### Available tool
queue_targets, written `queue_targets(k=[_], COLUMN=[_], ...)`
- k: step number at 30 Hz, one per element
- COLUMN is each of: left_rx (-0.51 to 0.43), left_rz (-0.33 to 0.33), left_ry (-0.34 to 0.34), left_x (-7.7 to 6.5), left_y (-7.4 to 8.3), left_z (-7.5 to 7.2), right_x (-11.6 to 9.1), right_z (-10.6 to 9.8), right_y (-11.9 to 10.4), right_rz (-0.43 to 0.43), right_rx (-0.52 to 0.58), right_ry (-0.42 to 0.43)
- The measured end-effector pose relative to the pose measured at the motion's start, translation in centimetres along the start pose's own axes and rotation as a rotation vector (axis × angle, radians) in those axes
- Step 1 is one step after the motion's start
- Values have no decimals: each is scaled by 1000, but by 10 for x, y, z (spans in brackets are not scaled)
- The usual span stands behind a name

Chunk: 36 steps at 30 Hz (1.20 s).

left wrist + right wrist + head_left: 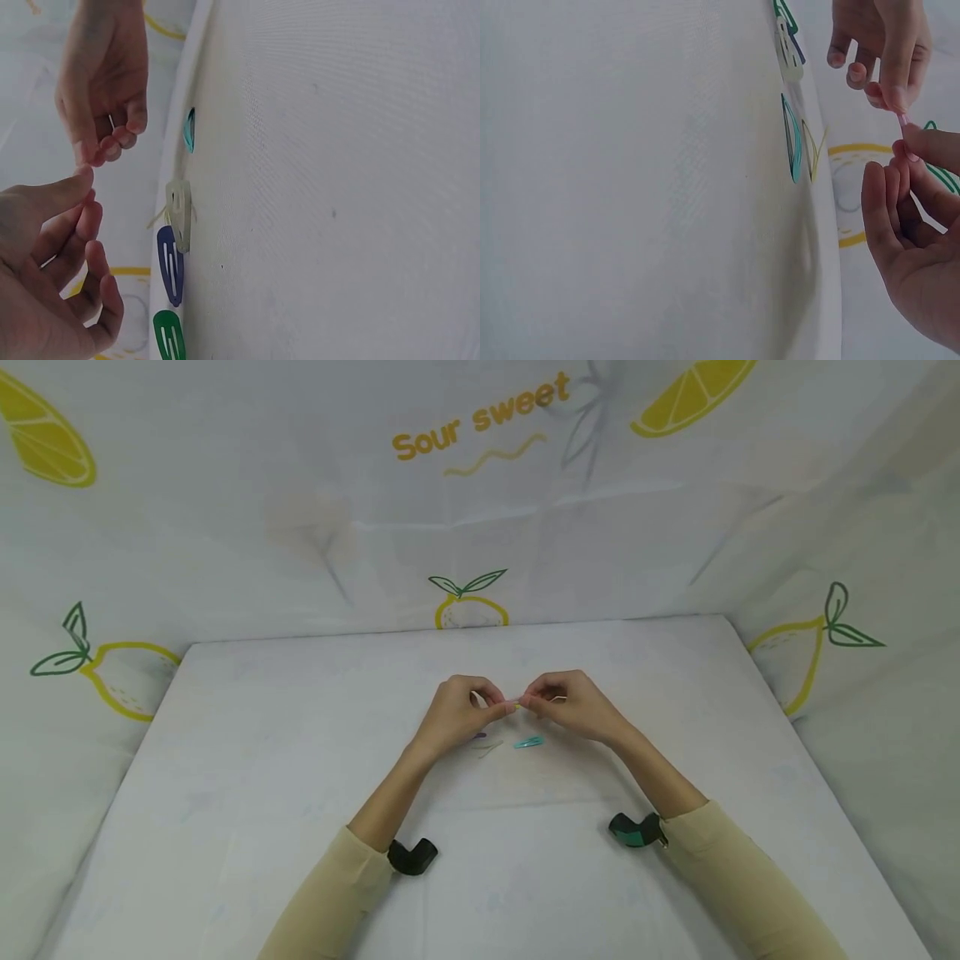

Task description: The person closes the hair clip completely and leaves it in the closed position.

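A small pink hair clip (903, 120), mostly hidden by fingertips, spans the short gap between the hands. My left hand (459, 712) pinches one end between thumb and finger. The other end is pinched by my right hand (576, 703). Below them on the table lies a teal snap hair clip (528, 742), which looks sprung apart. Beside it, towards the left hand, is a pale cream clip (178, 214). A dark blue-purple clip (171, 264) and a green clip (169, 335) continue the row. A yellow clip (811, 152) stands apart-legged near the teal one.
The white-covered table (300, 777) reaches back to a hanging white cloth (225, 527) printed with lemons. Black wrist cameras (412, 857) sit at both sleeve cuffs, just above the tabletop.
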<state>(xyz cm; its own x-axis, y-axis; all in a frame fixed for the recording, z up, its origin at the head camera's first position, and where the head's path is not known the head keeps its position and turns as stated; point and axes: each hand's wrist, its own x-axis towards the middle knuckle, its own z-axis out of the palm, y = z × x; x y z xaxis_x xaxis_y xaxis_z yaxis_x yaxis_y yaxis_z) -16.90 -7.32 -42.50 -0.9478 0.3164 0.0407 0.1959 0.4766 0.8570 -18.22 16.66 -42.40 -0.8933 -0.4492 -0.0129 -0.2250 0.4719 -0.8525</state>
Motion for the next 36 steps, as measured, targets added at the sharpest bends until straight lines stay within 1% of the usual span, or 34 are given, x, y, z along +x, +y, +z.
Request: queue_targets(k=[3, 10, 18, 26, 31, 36], left_rx=[9, 24, 23, 27, 7, -23], left_rz=[12, 36, 28, 14, 4, -7], left_ry=[7, 20, 13, 13, 3, -9], left_x=[0, 1, 0, -1, -1, -1], left_y=[1, 3, 1, 0, -1, -3], left_z=[0, 1, 2, 3, 2, 1], right_x=[-1, -2, -2, -4, -5, -6], right_z=[1, 4, 13, 12, 10, 9], right_y=[-1, -7, -9, -6, -4, -3], right_rz=[11, -25, -50, -40, -43, -53], right_rx=[-3, -56, -104, -86, -53, -9], right_ry=[13, 73, 143, 133, 118, 120])
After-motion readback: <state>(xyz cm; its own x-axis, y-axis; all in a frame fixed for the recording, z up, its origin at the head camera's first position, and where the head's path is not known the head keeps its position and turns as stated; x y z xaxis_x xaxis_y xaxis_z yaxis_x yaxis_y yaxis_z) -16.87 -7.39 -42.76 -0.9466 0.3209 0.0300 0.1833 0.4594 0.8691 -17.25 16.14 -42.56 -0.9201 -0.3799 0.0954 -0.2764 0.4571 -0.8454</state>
